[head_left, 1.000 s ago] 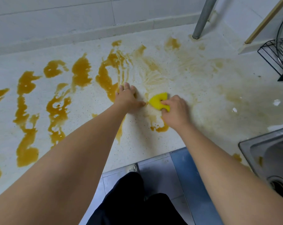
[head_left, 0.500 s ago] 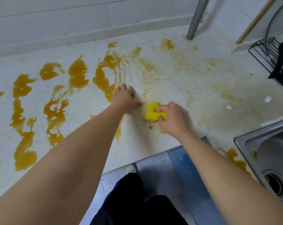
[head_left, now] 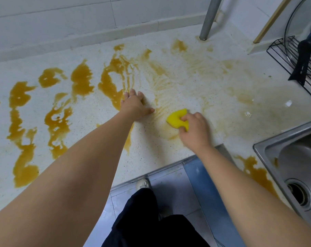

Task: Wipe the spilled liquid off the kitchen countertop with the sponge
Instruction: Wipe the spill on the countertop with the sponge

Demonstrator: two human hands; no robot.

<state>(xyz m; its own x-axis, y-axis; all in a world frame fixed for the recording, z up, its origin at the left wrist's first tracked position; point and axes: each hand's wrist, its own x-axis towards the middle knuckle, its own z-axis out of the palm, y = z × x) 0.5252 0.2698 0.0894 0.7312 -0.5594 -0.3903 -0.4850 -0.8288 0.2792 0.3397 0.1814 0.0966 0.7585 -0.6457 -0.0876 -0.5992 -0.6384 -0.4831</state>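
My right hand (head_left: 193,130) grips a yellow sponge (head_left: 176,118) and presses it onto the speckled white countertop (head_left: 169,82), near its front edge. My left hand (head_left: 135,106) lies flat on the counter just left of the sponge, fingers straight, touching the edge of a thick orange-brown spill (head_left: 112,82). More thick puddles of the spilled liquid (head_left: 56,122) cover the left half of the counter. Right of the sponge the liquid is only a thin smeared film (head_left: 213,68). Another puddle (head_left: 256,173) sits by the sink.
A steel sink (head_left: 293,157) sits at the lower right. A black wire rack (head_left: 293,63) with a glass lid stands at the far right, a metal pole (head_left: 209,18) at the back by the tiled wall. Small white scraps (head_left: 288,103) lie near the rack. Floor tiles lie below.
My right hand drew the sponge toward the front edge and then pushed it back out; the small orange patch below the sponge is now smeared away. My left hand stayed planted.
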